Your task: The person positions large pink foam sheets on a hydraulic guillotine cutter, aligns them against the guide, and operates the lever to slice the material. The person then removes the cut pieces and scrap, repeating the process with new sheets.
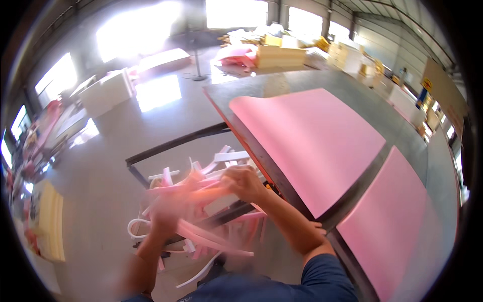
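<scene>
My left hand is smeared by motion over a heap of pink and white foam strips, so its fingers cannot be made out. Close to the table edge, my right hand is closed around the end of a pink foam strip. That strip stretches leftward toward the blurred left hand. More curved pink strips hang below my hands, across a dark frame bar. Right of my hands, a large pink foam sheet lies on the table, with a second pink sheet nearer me, a gap between them.
The grey-topped table has a red edge along its left side. A dark metal frame surrounds the strips. Cream foam slabs stand at far left, white blocks behind. Skin-coloured fingertips show by my right elbow, owner unclear.
</scene>
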The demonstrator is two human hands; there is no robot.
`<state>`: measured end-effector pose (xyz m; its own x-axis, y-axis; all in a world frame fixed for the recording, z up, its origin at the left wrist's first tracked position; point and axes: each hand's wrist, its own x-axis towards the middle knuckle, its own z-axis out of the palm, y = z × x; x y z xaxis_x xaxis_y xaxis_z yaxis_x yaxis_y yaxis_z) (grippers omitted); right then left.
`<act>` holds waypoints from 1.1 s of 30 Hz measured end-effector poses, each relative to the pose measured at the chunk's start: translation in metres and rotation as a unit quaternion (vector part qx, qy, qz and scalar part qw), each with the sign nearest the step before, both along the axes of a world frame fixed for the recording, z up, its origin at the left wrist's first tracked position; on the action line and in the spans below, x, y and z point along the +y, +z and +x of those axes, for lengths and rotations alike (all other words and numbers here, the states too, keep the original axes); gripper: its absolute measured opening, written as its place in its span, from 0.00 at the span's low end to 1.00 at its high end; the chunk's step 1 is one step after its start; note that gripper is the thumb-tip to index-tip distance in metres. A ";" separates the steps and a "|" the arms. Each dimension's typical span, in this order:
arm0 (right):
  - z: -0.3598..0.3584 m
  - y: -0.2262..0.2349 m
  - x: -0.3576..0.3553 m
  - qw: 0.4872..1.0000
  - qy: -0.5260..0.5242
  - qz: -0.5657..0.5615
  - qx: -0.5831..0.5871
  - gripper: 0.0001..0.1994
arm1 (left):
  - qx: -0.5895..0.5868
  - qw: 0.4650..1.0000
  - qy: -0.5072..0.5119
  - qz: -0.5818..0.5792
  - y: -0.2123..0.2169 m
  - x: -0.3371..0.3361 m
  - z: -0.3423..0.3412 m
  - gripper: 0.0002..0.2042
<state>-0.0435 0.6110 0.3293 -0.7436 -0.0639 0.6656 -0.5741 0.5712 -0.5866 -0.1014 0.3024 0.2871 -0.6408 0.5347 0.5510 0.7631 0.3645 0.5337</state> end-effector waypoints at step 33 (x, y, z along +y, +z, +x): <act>0.078 -0.104 0.070 0.794 -0.264 -0.537 -0.103 0.23 | 0.175 0.943 0.111 0.259 0.113 0.017 -0.313 0.24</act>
